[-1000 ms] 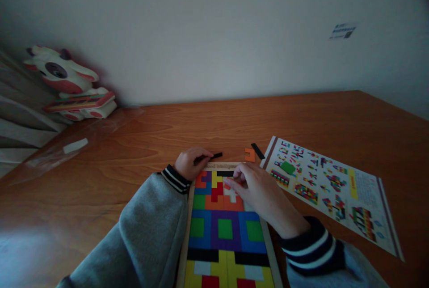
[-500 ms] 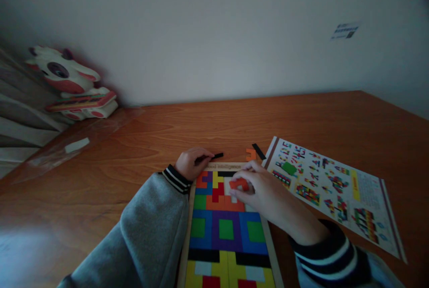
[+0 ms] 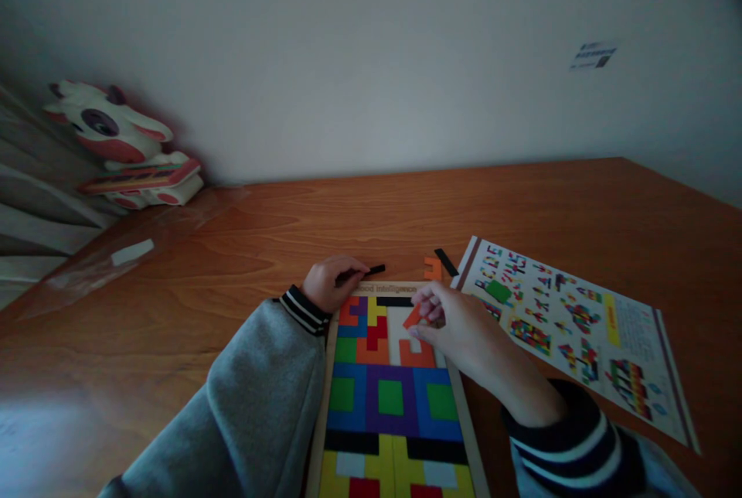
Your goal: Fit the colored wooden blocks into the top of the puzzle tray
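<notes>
A wooden puzzle board [image 3: 320, 436] filled with coloured block pieces lies before me. My left hand [image 3: 333, 281] rests at its upper left corner, fingers closed on a black strip piece [image 3: 376, 269] that sticks out to the right. Above the upper right part of the board, my right hand [image 3: 444, 316] pinches an orange puzzle piece [image 3: 413, 317] between thumb and fingers. Just below that piece, an orange notched piece [image 3: 426, 359] lies in the board beside a pale uncovered patch [image 3: 395, 335]. The fingers partly hide the held orange piece.
Behind the board lie another orange piece [image 3: 432, 267] and a black strip [image 3: 446, 262]. A printed pattern sheet [image 3: 580, 374] lies to the right. At the far left stand a cow-shaped toy keyboard [image 3: 139, 173] and a clear plastic wrapper [image 3: 86, 270]. A wall closes off the back.
My right hand has shifted slightly right and tilted the orange piece, and more of the pale patch shows. The orange notched piece in the board looks shifted right. My left hand stays put.
</notes>
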Demonstrator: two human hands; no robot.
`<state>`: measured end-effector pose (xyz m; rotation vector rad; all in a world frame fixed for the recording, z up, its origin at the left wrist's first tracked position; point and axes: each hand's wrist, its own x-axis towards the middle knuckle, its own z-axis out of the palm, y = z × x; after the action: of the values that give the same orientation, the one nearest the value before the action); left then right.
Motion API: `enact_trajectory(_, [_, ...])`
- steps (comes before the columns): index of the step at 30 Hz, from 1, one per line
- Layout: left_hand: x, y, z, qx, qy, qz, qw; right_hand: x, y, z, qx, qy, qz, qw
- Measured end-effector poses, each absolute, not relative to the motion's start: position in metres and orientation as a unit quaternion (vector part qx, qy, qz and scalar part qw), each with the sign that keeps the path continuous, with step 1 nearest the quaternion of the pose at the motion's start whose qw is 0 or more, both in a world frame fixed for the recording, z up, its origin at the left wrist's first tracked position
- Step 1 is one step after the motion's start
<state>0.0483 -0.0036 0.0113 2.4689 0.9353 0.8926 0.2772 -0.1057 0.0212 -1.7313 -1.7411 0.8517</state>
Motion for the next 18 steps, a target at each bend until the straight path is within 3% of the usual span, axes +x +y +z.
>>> enact_trajectory(7, [0.047, -0.002, 0.007, 0.873, 0.34, 0.304, 0.174, 0.281, -0.107, 0.029, -0.684, -0.654, 0.233, 0.224])
enact_trajectory(18, [0.048, -0.003, 0.012, 0.873, 0.335, 0.312, 0.169, 0.281, -0.11, 0.034, -0.636, -0.697, 0.266, 0.194])
